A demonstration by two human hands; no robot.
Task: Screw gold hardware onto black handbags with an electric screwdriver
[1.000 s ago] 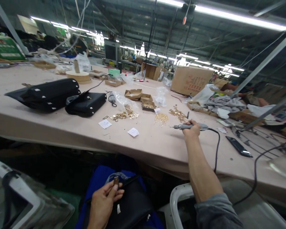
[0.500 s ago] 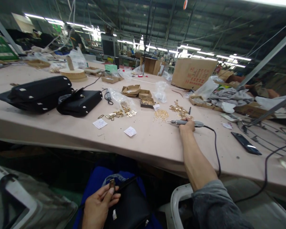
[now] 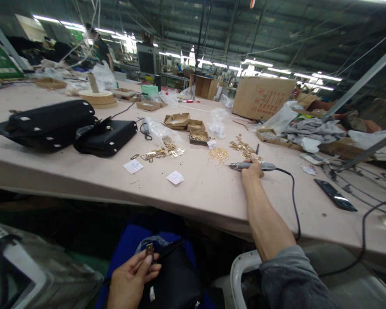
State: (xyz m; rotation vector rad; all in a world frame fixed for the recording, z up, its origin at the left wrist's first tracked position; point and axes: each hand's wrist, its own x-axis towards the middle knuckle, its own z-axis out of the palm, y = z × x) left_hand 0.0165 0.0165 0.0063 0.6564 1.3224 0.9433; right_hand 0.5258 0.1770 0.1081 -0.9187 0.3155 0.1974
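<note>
My right hand (image 3: 252, 169) is wrapped round a grey electric screwdriver (image 3: 266, 166) on the table, its tip at the edge of a heap of small gold screws (image 3: 218, 154). Low in the view, my left hand (image 3: 133, 274) pinches a small metal plate (image 3: 149, 249) between thumb and fingers. That plate is held above a black bag (image 3: 176, 274) lying on my lap over blue cloth (image 3: 125, 244). Gold metal plates (image 3: 242, 148) lie loose just beyond the screwdriver. More gold fittings (image 3: 162, 152) spill from a clear plastic bag.
Two black bags (image 3: 51, 124) (image 3: 111, 135) lie at the table's left. Small cardboard trays (image 3: 198, 137) stand mid-table, with a large carton (image 3: 263, 98) behind. A phone (image 3: 335, 194) lies at right; the screwdriver's cord (image 3: 292, 193) hangs over the front edge. A person (image 3: 103, 49) stands far back left.
The camera view has shifted slightly. Both hands keep their holds, the right staying by the heap of screws and the left above the bag on my lap.
</note>
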